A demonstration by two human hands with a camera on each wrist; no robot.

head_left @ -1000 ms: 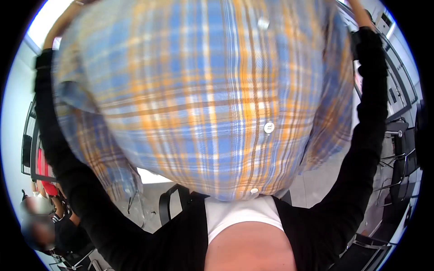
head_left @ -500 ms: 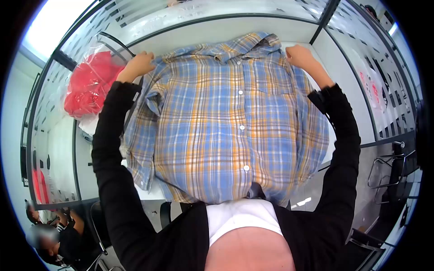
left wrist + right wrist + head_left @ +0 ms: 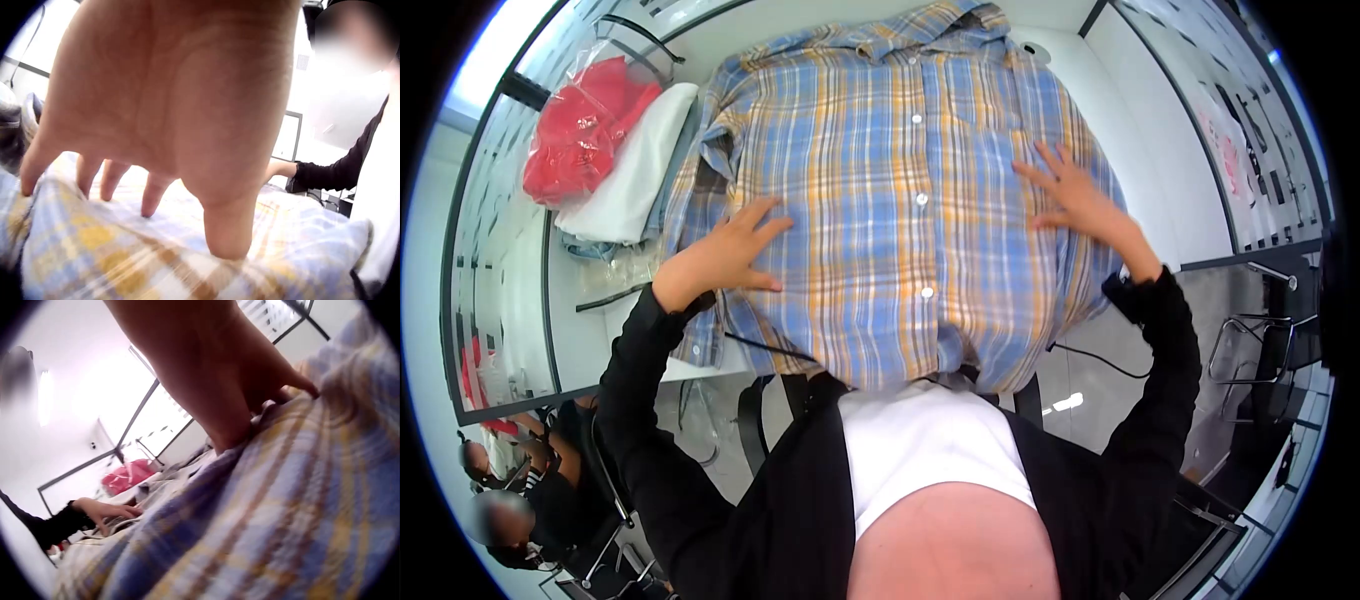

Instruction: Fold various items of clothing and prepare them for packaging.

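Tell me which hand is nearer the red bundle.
Left. The left hand touches the shirt on the side toward the red bundle; the right hand touches it on the opposite side, beyond the buttons.

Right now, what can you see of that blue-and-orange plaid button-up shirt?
The blue, orange and white plaid shirt, apparently soft woven cloth, lies front up and lightly wrinkled on the white table, collar at the far end, hem at the near end, round white buttons down its front. The spread left hand and right hand touch it.

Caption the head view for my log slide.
Left hand and right hand spread flat on a plaid shirt, red bundle at left.
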